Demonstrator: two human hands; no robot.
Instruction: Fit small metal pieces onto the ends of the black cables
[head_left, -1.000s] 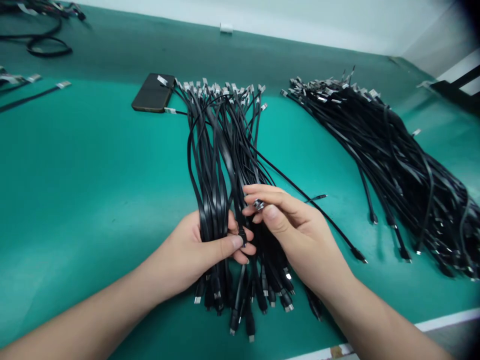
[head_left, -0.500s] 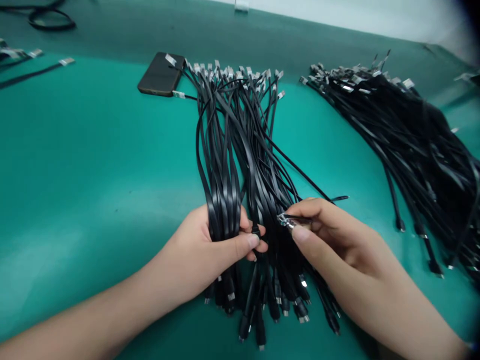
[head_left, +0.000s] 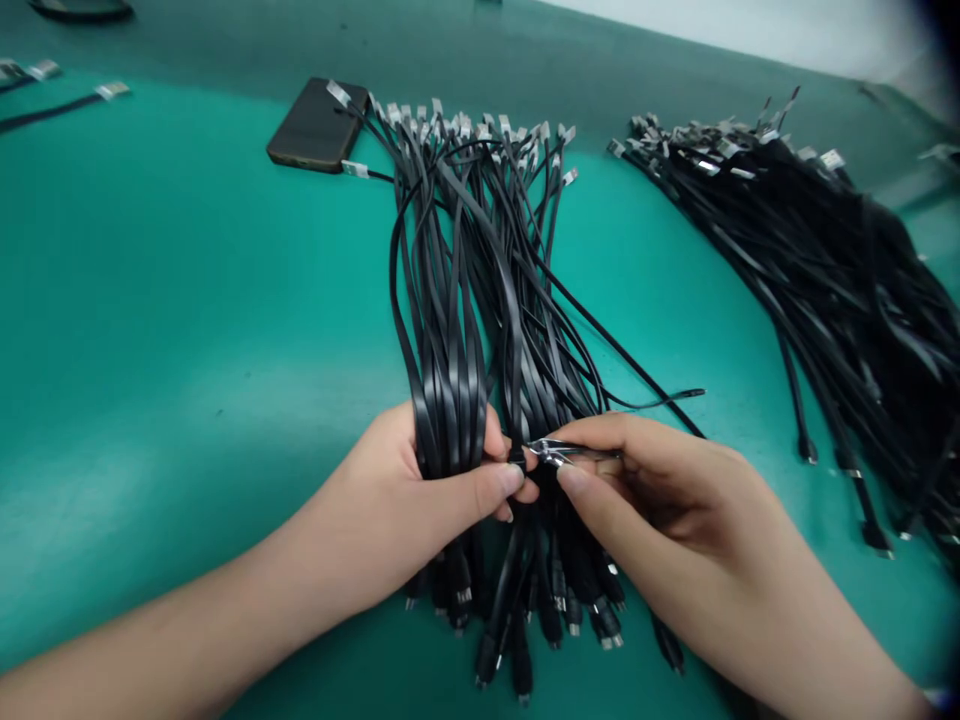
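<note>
The cable bundle (head_left: 480,330), a thick sheaf of flat black cables, lies lengthwise on the green surface (head_left: 187,330), its silver-tipped plugs fanned at the far end and its dark round plugs hanging out at the near end. The left hand (head_left: 420,500) is wrapped around the bundle near that lower end: the fingers pass beneath the cables and the thumb is folded over the top, so the hand is closed on the sheaf. Its thumb tip presses on a small black band (head_left: 516,460) that sits on the bundle. The right hand (head_left: 660,500) is just beside it, on the bundle's right flank, curled nearly closed with thumb and forefinger pinched on a small metal tool (head_left: 559,452); the tool's shiny tip points at the band and appears to touch it. What kind of tool it is cannot be made out.

One thin cable (head_left: 637,385) strays out of the bundle to the right, its end lying loose on the surface beyond the right hand. At the bundle's far left corner a dark phone (head_left: 315,125) lies flat, touching the outermost plugs. Well to the right of the bundle a second, larger heap of black cables (head_left: 825,270) runs diagonally across the surface. Far to the left of the bundle's top, a single cable with a silver plug (head_left: 67,100) lies alone.
</note>
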